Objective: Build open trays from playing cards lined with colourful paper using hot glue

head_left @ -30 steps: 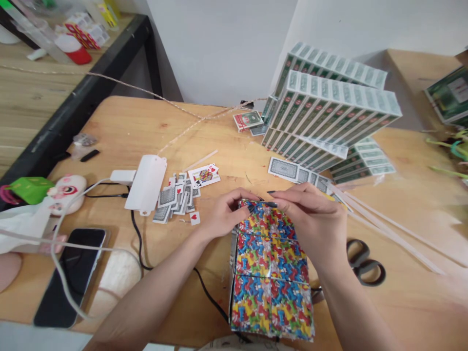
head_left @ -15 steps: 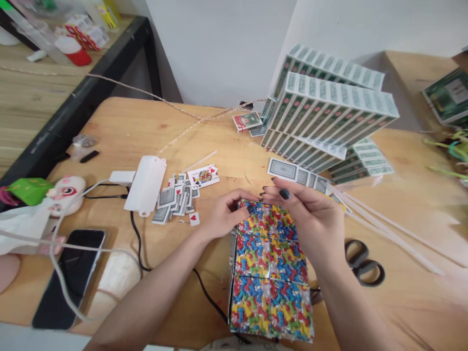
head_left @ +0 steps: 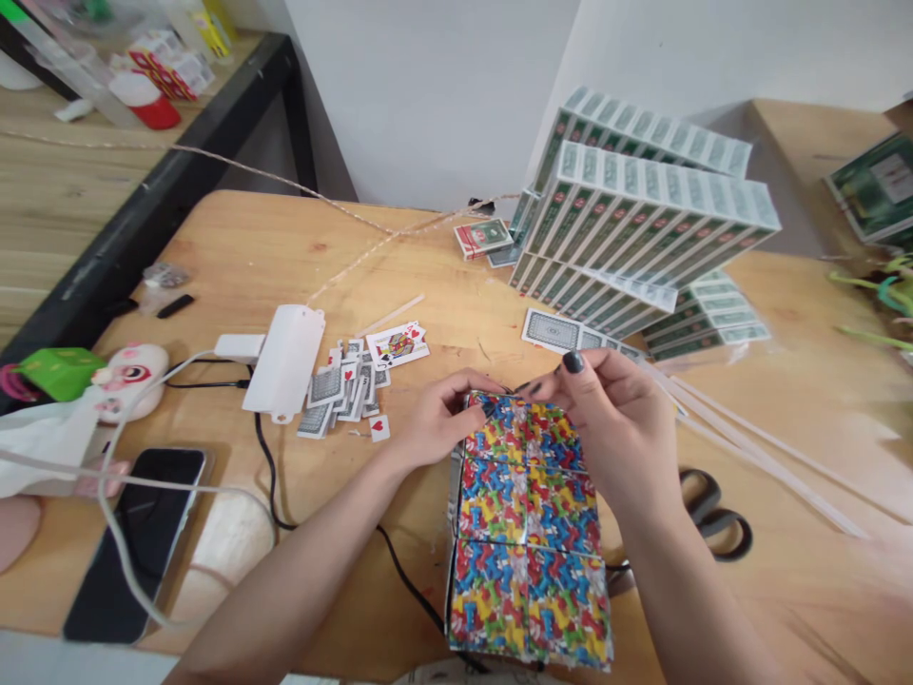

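A box (head_left: 528, 514) faced with brightly coloured cards, set in two columns, lies in front of me at the table's near edge. My left hand (head_left: 453, 414) grips its far left corner, thumb on top and fingers over the far edge. Over the far right corner, my right hand (head_left: 613, 419) is closed with its fingertips drawn together at the far edge; what is between them, if anything, is hidden. Behind it lie grey-backed playing cards (head_left: 553, 330) in a row. Black-handled scissors (head_left: 728, 533) rest to the right, partly under my right forearm.
Stacked green card boxes (head_left: 642, 219) rise at the back right, with a single card pack (head_left: 481, 238) beside them. Cut card pieces (head_left: 349, 390) lie left of my hands, near a white power strip (head_left: 285, 362). A phone (head_left: 135, 542), cables and clear strips (head_left: 770, 457) surround them.
My right hand has lowered and turned slightly, its fingertips coming closer to the box's far edge. My left hand and the box have stayed in place.
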Demonstrator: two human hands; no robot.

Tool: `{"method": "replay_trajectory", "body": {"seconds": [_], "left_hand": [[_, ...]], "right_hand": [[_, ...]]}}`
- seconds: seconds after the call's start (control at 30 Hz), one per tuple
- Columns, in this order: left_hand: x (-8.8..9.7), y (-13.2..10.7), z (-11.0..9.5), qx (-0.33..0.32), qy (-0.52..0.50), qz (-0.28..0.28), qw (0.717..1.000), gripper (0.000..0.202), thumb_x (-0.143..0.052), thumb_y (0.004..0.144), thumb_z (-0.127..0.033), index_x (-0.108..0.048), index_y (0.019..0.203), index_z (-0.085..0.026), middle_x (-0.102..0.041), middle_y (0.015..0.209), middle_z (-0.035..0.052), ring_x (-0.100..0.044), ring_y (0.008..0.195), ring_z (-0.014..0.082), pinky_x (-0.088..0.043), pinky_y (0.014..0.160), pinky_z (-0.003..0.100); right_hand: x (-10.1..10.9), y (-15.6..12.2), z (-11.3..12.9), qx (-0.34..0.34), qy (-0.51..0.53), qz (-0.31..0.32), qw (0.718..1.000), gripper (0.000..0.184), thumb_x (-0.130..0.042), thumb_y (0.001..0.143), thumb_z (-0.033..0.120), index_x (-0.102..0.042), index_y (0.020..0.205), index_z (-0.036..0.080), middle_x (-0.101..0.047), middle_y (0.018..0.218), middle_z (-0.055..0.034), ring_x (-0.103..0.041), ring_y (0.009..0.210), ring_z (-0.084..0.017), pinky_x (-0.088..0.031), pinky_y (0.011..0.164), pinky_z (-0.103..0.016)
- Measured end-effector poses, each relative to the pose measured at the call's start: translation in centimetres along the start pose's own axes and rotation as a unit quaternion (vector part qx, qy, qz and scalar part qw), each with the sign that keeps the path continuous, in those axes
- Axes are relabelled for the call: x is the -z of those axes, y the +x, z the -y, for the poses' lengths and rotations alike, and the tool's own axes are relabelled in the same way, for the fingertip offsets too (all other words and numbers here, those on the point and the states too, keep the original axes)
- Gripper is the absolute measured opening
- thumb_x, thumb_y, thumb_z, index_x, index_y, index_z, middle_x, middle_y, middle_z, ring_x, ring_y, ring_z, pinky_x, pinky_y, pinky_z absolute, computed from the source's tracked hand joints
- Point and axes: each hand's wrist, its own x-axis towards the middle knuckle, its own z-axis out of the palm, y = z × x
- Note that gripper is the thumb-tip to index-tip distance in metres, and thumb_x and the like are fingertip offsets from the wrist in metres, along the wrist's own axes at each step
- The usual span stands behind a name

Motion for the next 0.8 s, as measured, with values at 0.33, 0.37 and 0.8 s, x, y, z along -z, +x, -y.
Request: {"method": "replay_trajectory", "body": {"seconds": [0.33, 0.37, 0.8], "left_hand": [[-0.1, 0.0, -0.4, 0.009, -0.003, 0.0, 1.0, 0.02, -0.063, 0.076, -0.027, -0.065, 0.093, -0.017, -0.068, 0.099, 0.0066, -0.061, 0.09, 0.0191, -0.045, 0.08, 0.029], [-0.1, 0.1, -0.4, 0.006, -0.001, 0.0, 1.0, 0.02, -0.063, 0.075, -0.026, -0.065, 0.093, -0.017, -0.068, 0.099, 0.0062, -0.061, 0.091, 0.0191, -0.045, 0.08, 0.029], [-0.1, 0.1, -0.4, 0.005, 0.004, -0.009, 1.0, 0.019, -0.058, 0.071, -0.017, -0.064, 0.089, -0.017, -0.065, 0.093, 0.0029, -0.058, 0.086, 0.0163, -0.043, 0.077, 0.026]], "right_hand": [[0.3, 0.3, -0.6, 0.259, -0.342, 0.033, 0.903, 0.03, -0.049, 0.087, 0.018, -0.063, 0.112, 0.027, -0.061, 0.121, -0.0074, -0.055, 0.115, -0.022, -0.045, 0.098, -0.044], [0.3, 0.3, -0.7, 0.269, -0.352, 0.039, 0.896, 0.032, -0.049, 0.086, 0.016, -0.063, 0.112, 0.027, -0.06, 0.124, -0.0072, -0.054, 0.117, -0.023, -0.045, 0.098, -0.046], [0.3, -0.9, -1.2, 0.266, -0.377, 0.074, 0.884, 0.021, -0.048, 0.087, 0.016, -0.063, 0.1, 0.024, -0.07, 0.095, -0.0052, -0.067, 0.09, -0.019, -0.053, 0.081, -0.032]]}}
